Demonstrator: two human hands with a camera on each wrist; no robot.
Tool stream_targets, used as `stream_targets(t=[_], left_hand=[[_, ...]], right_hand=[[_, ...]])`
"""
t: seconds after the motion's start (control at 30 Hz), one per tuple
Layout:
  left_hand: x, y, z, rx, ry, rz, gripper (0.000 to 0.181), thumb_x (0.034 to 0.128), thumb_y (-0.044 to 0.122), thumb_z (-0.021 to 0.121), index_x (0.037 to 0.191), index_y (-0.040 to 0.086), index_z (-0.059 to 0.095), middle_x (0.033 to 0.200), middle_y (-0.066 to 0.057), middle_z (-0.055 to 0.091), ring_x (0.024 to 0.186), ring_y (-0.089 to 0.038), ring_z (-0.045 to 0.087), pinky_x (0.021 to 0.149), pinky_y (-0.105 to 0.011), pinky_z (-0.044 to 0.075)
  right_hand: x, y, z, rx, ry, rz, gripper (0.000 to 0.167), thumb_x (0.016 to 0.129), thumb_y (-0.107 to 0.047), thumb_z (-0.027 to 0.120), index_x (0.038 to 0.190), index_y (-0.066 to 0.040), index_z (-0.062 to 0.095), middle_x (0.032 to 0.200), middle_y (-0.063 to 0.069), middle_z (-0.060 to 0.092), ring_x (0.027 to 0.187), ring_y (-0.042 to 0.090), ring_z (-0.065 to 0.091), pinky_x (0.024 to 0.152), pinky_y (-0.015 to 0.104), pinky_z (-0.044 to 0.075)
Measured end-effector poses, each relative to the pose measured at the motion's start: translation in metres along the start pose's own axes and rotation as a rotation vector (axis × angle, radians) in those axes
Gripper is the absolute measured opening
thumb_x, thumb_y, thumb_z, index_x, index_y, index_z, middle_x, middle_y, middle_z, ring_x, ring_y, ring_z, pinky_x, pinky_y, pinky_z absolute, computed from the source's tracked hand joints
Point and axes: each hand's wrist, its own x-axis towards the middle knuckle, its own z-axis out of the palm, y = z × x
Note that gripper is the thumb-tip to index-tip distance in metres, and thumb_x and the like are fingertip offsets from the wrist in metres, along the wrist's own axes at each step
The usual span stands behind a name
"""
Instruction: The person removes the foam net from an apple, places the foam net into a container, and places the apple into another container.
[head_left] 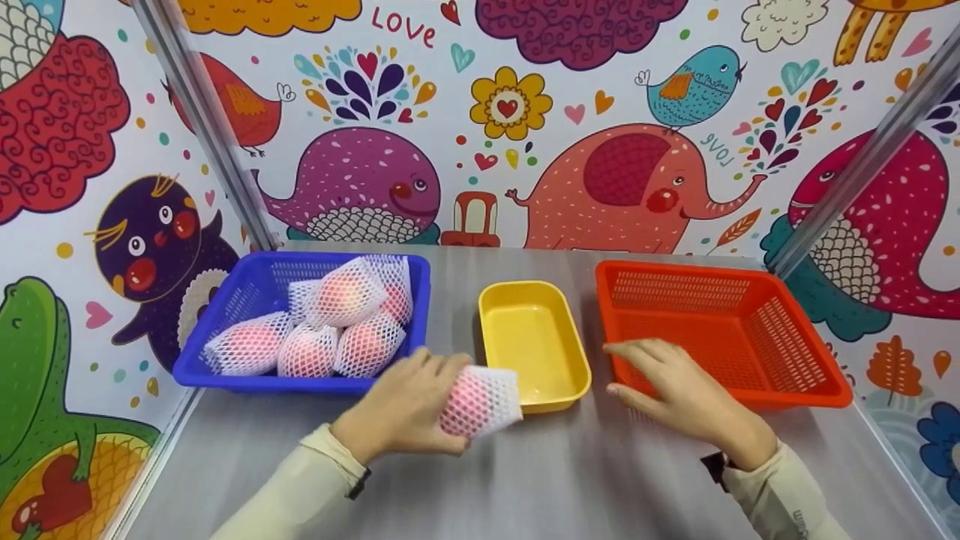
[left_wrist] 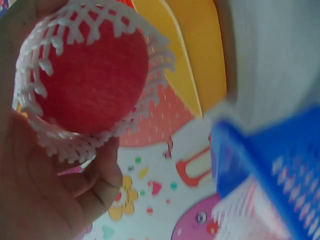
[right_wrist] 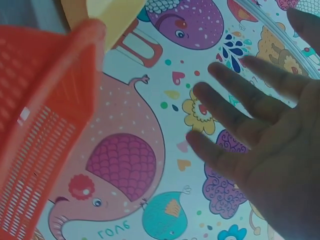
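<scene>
My left hand [head_left: 409,409] grips a red fruit in a white foam net [head_left: 480,401], held in front of the yellow tray [head_left: 534,341]. In the left wrist view the fruit [left_wrist: 95,75] rests in the curled hand [left_wrist: 45,185], its bare red end showing. My right hand [head_left: 686,397] holds nothing, over the near left edge of the red basket [head_left: 675,330]; its fingers are spread in the right wrist view, where the hand [right_wrist: 270,125] is beside the red basket [right_wrist: 65,75]. Several netted fruits [head_left: 307,351] lie in the blue basket [head_left: 300,384].
The blue basket stands at the left, the yellow tray in the middle and the red basket at the right on a grey table [head_left: 540,480]. Printed panels [head_left: 450,97] with metal posts [head_left: 210,127] rise behind and at the sides.
</scene>
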Motion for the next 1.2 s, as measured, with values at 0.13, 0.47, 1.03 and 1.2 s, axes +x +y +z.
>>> stream_targets(t=[0.13, 0.47, 1.03, 1.2], left_hand=[[-0.004, 0.014, 0.026, -0.019, -0.038, 0.04, 0.096, 0.0642, 0.063, 0.078, 0.136, 0.005, 0.05, 0.108, -0.009, 0.065, 0.089, -0.022, 0.054, 0.074, -0.034, 0.051], [-0.015, 0.021, 0.078, -0.153, -0.105, 0.014, 0.096, 0.066, 0.059, 0.081, 0.14, 0.008, 0.048, 0.117, -0.006, 0.061, 0.104, -0.021, 0.054, 0.088, -0.036, 0.051], [-0.027, 0.023, 0.088, -0.253, -0.258, -0.011, 0.112, 0.0696, 0.056, 0.084, 0.155, 0.007, 0.03, 0.131, -0.011, 0.055, 0.117, -0.026, 0.05, 0.101, -0.04, 0.045], [-0.028, 0.023, 0.088, -0.326, -0.253, -0.031, 0.104, 0.0673, 0.037, 0.086, 0.154, 0.01, 0.034, 0.132, -0.008, 0.055, 0.118, -0.023, 0.053, 0.101, -0.04, 0.045]], right_hand=[[-0.007, -0.001, 0.013, 0.007, -0.022, -0.015, 0.056, 0.093, -0.059, 0.059, 0.133, -0.021, 0.063, 0.125, -0.006, 0.063, 0.115, 0.016, 0.056, 0.096, 0.047, 0.05], [-0.018, -0.01, 0.032, 0.051, -0.022, 0.014, 0.054, 0.092, -0.061, 0.058, 0.13, -0.023, 0.065, 0.119, -0.014, 0.062, 0.107, 0.008, 0.057, 0.092, 0.041, 0.053], [-0.03, -0.017, 0.085, 0.117, 0.176, -0.293, 0.025, 0.087, -0.018, 0.079, 0.11, -0.015, 0.07, 0.104, -0.008, 0.067, 0.092, 0.011, 0.063, 0.078, 0.03, 0.054], [-0.031, -0.021, 0.101, 0.145, 0.145, -0.311, 0.023, 0.087, -0.015, 0.079, 0.108, -0.016, 0.071, 0.102, -0.007, 0.068, 0.091, 0.011, 0.063, 0.077, 0.032, 0.055]])
